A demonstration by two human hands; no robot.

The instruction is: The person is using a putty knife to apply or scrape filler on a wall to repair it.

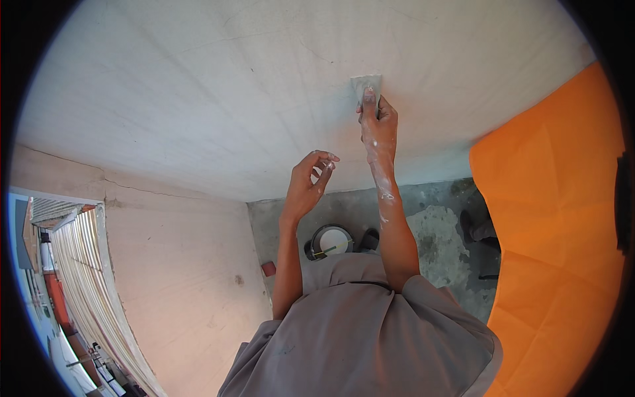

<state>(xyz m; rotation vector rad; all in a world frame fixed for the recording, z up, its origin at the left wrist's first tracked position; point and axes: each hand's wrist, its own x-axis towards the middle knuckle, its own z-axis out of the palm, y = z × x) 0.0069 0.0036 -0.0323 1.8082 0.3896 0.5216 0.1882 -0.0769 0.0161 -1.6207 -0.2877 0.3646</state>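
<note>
My right hand grips a putty knife with a broad, pale-coated blade. The thumb lies along the blade, which is held up against the whitish wall. White smears run over that hand and down the forearm. To its left, my left hand is raised before the wall, fingers loosely bent and thumb apart from them. White stuff marks its fingertips, and I see nothing held there. Below both hands, a round bucket of white paste stands on the floor, with a thin greenish stick across its top.
An orange sheet hangs along the right side. Dark shoes show beside the bucket, and another dark shoe is near the sheet. A small red block lies by the left wall, which has a window opening with corrugated panels.
</note>
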